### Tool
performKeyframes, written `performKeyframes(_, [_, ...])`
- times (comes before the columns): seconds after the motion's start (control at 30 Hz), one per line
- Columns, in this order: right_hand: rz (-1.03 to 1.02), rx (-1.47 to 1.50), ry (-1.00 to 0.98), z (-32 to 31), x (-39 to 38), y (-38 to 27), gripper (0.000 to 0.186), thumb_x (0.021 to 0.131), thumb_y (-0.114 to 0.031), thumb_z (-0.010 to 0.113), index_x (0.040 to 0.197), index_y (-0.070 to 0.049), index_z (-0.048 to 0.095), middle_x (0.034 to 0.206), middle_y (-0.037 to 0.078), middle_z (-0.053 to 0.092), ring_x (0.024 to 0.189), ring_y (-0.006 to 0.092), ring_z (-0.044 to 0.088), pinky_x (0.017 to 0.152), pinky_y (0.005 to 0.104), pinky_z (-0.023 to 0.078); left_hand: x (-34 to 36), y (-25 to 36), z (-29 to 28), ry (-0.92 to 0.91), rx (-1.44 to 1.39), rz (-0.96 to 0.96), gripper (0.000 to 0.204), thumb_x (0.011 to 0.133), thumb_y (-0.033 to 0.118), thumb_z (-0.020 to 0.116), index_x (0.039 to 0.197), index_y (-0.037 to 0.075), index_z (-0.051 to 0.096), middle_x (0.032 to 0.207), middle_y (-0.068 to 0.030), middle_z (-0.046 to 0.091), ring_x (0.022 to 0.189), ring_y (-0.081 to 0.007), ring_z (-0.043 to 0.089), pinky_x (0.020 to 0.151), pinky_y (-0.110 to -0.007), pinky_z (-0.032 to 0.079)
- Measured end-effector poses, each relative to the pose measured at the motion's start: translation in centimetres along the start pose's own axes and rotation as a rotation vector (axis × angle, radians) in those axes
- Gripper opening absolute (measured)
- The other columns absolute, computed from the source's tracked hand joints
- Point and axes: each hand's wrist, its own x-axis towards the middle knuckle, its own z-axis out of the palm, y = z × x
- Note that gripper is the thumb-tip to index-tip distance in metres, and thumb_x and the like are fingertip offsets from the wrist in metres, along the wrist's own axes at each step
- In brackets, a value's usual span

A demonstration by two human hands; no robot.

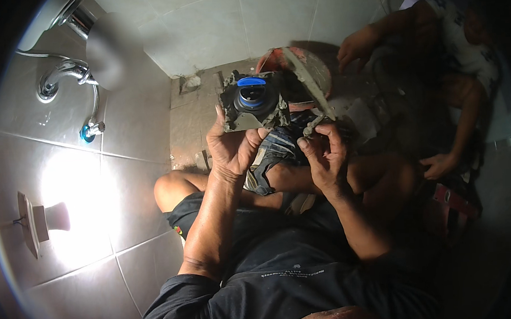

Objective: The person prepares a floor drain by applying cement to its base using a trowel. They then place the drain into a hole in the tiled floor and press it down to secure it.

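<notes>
My left hand (229,146) grips a square plate (248,119) from below, holding it up in front of me; grey wet mortar is smeared thickly round its edges, and a black round fitting with a blue tab (251,91) sits in its middle. My right hand (326,150) is closed on the handle of a mortar-coated trowel (308,80), whose long blade points up and away, just right of the plate. Behind both stands an orange-red bucket (269,62) with grey residue inside, partly hidden by plate and trowel.
A co-worker (459,65) crouches at the right, hands apart from mine. The left tiled wall (126,211) carries chrome pipework (64,76), a valve (96,129) and a bright lamp fixture (41,223). A tiled wall (215,24) stands ahead above the grimy floor (188,117). A red object (451,202) lies at lower right.
</notes>
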Motion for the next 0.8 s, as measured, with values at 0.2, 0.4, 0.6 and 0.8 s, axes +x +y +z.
performKeyframes(0.2, [-0.140, -0.260, -0.020, 0.8, -0.4, 1.9, 0.026, 0.093, -0.007, 0.075, 0.110, 0.000, 0.056, 0.097, 0.011, 0.058, 0.090, 0.0206, 0.061, 0.076, 0.0324, 0.051, -0.3, -0.5, 0.0, -0.021, -0.041, -0.009, 0.064, 0.101, 0.040, 0.065, 0.145, -0.001, 0.046, 0.144, -0.0226, 0.055, 0.134, -0.0405, 0.055, 0.105, -0.060, 0.053])
performKeyframes(0.4, [0.104, -0.246, 0.052, 0.4, -2.8, 3.2, 0.023, 0.092, -0.005, 0.073, 0.109, -0.001, 0.057, 0.096, 0.013, 0.061, 0.088, 0.0243, 0.063, 0.077, 0.0353, 0.052, 0.0, -0.1, -0.6, 0.015, -0.086, 0.009, 0.064, 0.101, 0.042, 0.064, 0.146, 0.000, 0.046, 0.146, -0.0226, 0.053, 0.135, -0.0411, 0.053, 0.108, -0.062, 0.050])
performKeyframes(0.6, [-0.023, -0.440, 0.074, -3.3, -1.5, 1.0, 0.023, 0.094, -0.009, 0.073, 0.111, -0.001, 0.061, 0.095, 0.010, 0.065, 0.086, 0.0209, 0.063, 0.080, 0.0346, 0.053, -1.4, 1.5, -0.3, -0.040, -0.216, -0.092, 0.069, 0.101, 0.049, 0.061, 0.151, 0.004, 0.042, 0.152, -0.0226, 0.048, 0.141, -0.0418, 0.047, 0.109, -0.074, 0.041])
performKeyframes(0.8, [0.037, -0.245, -0.258, -7.4, 4.5, -1.4, 0.019, 0.095, -0.003, 0.071, 0.111, 0.000, 0.061, 0.092, 0.002, 0.065, 0.084, 0.0076, 0.060, 0.076, 0.0251, 0.050, -3.8, 0.9, -1.5, 0.069, -0.019, -0.172, 0.077, 0.099, 0.054, 0.062, 0.154, 0.006, 0.039, 0.154, -0.0227, 0.046, 0.140, -0.0438, 0.048, 0.107, -0.078, 0.038])
